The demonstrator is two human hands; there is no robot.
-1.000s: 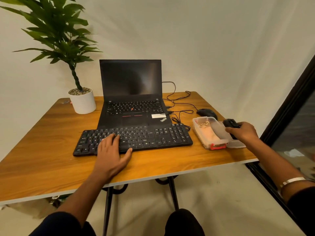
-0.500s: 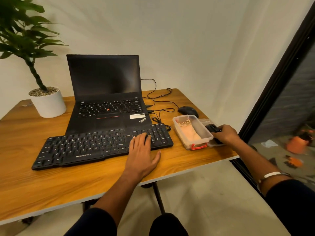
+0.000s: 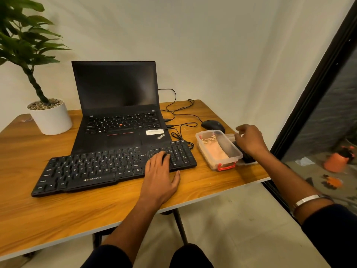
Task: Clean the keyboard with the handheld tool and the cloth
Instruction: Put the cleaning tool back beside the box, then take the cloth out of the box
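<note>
Cleaning has not visibly begun. Seen from a head-worn camera, a black keyboard (image 3: 114,167) lies along the front of a wooden bench (image 3: 58,215), just ahead of an open laptop (image 3: 117,113). The left hand (image 3: 160,175) rests flat on the keyboard's right end, fingers spread and gripping nothing, apparently steadying it. To the right stands a clear plastic box (image 3: 219,149) with a pale cloth (image 3: 214,149) still folded inside. The right hand (image 3: 250,140) hovers just beyond the box with fingers loosely spread, holding nothing, above a dark handheld tool (image 3: 246,156) lying on what looks like the box's lid. A mouse (image 3: 212,125) and a potted plant (image 3: 48,113) sit farther back. Judging from this, picking up the tool, working over the keys and wiping with the cloth all remain.
</note>
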